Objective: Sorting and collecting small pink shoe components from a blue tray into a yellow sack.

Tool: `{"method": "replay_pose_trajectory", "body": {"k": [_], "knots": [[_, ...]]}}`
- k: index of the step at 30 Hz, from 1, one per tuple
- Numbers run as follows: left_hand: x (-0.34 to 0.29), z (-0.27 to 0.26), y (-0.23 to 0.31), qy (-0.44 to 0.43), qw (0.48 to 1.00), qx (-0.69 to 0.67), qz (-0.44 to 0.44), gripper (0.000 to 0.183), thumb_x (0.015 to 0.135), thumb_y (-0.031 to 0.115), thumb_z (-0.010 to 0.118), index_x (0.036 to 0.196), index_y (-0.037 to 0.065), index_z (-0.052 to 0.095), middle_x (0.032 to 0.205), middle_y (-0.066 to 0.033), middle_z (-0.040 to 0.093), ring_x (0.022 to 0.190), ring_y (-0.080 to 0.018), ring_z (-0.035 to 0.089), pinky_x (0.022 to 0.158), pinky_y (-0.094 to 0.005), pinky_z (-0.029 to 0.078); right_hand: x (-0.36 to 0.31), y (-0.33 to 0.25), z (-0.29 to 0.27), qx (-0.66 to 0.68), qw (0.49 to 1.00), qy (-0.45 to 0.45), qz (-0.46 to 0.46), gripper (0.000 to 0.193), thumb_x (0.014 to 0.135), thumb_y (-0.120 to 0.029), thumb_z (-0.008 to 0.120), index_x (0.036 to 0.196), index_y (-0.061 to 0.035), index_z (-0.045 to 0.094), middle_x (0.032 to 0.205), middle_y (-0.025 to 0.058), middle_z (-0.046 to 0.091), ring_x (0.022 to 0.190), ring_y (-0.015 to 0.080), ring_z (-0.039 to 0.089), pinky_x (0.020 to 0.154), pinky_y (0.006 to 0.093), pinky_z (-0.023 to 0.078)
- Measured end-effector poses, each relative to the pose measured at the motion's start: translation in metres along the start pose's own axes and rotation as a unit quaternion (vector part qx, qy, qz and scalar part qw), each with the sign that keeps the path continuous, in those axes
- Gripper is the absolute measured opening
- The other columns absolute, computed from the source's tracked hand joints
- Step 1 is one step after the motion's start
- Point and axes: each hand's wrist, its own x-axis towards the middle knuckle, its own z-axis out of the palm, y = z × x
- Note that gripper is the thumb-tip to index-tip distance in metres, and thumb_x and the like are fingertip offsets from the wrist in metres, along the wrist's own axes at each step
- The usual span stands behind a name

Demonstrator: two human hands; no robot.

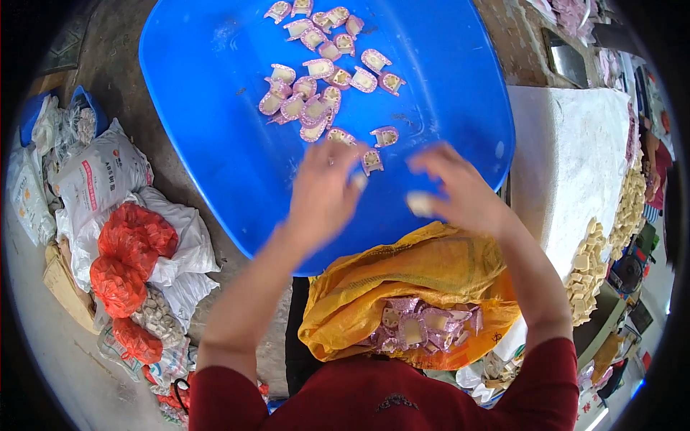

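Nearest the person, a yellow sack (431, 269) lies open on the lap, with pink-wrapped pieces (413, 327) in its mouth. Both forearms rise from red sleeves (374, 399) and meet above the sack, at the near rim of a blue tub (215, 108).

The left hand (323, 190) hangs over the tub's near edge with its fingers bent downward. Motion blur hides whether it grips anything. The right hand (460, 187) is just beside it. Its fingers pinch a small pale block (420, 203), also blurred, above the tub rim.

Farther in, the tub floor carries a loose scatter of pink wrappers (323, 79), each showing a pale block inside. The closest ones lie just beyond the left hand's fingertips.

To the left, on the floor, stand white sacks (100, 172) and red mesh bags (129, 251). To the right, a white table (568, 158) bears a heap of unwrapped pale blocks (596, 258) along its far edge.
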Motion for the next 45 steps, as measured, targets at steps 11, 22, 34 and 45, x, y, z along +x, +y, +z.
{"method": "replay_pose_trajectory", "body": {"k": [11, 22, 34, 45], "knots": [[0.011, 0.087, -0.105, -0.132, 0.953, 0.254, -0.100, 0.061, 0.071, 0.000, 0.069, 0.124, 0.023, 0.048, 0.128, -0.0143, 0.039, 0.111, -0.0401, 0.049, 0.081, -0.0416, 0.055, 0.110, 0.067, 0.138, -0.184, 0.956, 0.023, 0.227, 0.066, 0.065, -0.034, 0.080, 0.121, -0.0117, 0.055, 0.143, 0.0195, 0.023, 0.119, 0.0407, 0.046, 0.092, 0.0456, 0.049], [-0.063, -0.027, 0.001, 0.010, 0.904, -0.358, -0.231, 0.043, 0.070, -0.007, 0.069, 0.107, 0.011, 0.060, 0.105, -0.0083, 0.047, 0.092, -0.0164, 0.057, 0.066, -0.0278, 0.053, -0.017, -0.027, -0.008, 0.234, 0.959, -0.160, -0.003, 0.025, 0.068, -0.015, 0.077, 0.081, -0.0076, 0.057, 0.118, 0.0148, 0.053, 0.102, 0.0258, 0.055, 0.080, 0.0328, 0.051], [-0.072, -0.025, 0.014, -0.012, 0.884, -0.440, -0.157, 0.034, 0.071, -0.005, 0.070, 0.102, 0.007, 0.065, 0.107, -0.0063, 0.052, 0.096, -0.0172, 0.056, 0.076, -0.0262, 0.052, -0.145, -0.049, 0.002, 0.260, 0.949, -0.177, -0.007, 0.035, 0.066, -0.008, 0.079, 0.095, -0.0024, 0.061, 0.127, 0.0134, 0.048, 0.105, 0.0294, 0.058, 0.084, 0.0355, 0.053], [-0.093, -0.028, 0.090, -0.193, 0.917, -0.330, 0.113, 0.034, 0.087, 0.009, 0.055, 0.121, 0.005, 0.056, 0.110, -0.0161, 0.060, 0.099, -0.0303, 0.060, 0.080, -0.0380, 0.051, -0.111, -0.046, -0.029, 0.124, 0.954, -0.273, -0.009, 0.038, 0.078, -0.014, 0.071, 0.113, -0.0070, 0.061, 0.105, 0.0114, 0.065, 0.093, 0.0286, 0.065, 0.076, 0.0374, 0.054]]}}
